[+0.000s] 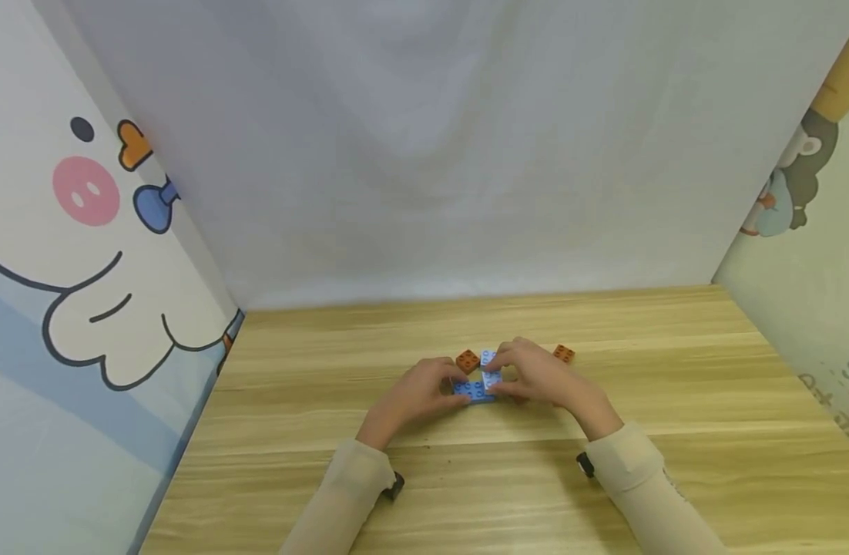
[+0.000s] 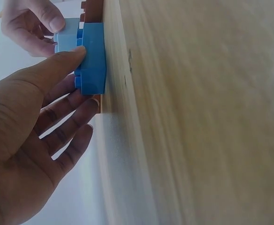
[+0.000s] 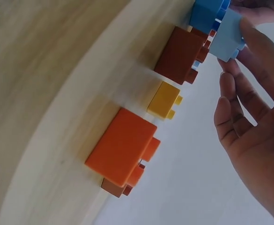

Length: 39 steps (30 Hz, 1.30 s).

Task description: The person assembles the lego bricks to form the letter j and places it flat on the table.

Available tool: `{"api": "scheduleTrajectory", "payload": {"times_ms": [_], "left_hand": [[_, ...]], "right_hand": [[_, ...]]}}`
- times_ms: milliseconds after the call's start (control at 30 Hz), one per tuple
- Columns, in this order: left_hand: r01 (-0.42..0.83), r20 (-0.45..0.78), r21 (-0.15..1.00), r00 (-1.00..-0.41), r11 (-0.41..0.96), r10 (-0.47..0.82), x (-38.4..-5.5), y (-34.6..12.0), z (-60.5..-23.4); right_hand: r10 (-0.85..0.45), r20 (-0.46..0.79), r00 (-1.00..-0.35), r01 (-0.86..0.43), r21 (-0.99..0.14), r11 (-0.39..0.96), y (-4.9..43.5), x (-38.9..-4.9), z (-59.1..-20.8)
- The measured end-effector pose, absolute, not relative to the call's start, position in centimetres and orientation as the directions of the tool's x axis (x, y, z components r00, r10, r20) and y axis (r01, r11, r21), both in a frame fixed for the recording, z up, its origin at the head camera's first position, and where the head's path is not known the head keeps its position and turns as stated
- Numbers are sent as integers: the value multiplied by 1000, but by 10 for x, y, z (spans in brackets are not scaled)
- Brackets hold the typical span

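Observation:
My left hand pinches a blue toy building brick between thumb and fingers, low over the wooden table. From the other side my right hand holds a light blue brick by its sides. That lighter brick lies across the right end of the blue one, on its studded face. Whether the two are pressed fully together I cannot tell. Just behind them in the head view are a reddish-brown brick and another pale blue brick, partly covered by the right hand.
Beside the right hand, the right wrist view shows a brown brick, a yellow brick, an orange brick and a smaller brown piece on the table. A grey curtain closes the back.

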<state>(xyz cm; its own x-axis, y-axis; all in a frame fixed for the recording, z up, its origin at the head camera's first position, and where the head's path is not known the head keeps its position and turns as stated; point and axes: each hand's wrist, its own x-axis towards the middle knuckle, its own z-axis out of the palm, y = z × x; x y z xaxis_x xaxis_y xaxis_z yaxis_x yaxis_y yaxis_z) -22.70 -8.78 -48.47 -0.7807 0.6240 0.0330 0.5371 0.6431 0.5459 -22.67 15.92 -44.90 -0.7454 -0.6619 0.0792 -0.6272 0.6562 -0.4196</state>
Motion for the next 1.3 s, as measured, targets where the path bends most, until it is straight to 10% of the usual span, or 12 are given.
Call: {"api": "scheduleTrajectory", "payload": {"times_ms": [1300], "left_hand": [[508, 67, 570, -812, 646, 580, -232, -81, -481]], "right_hand": [[-640, 40, -767, -604, -381, 700, 159, -225, -454]]}}
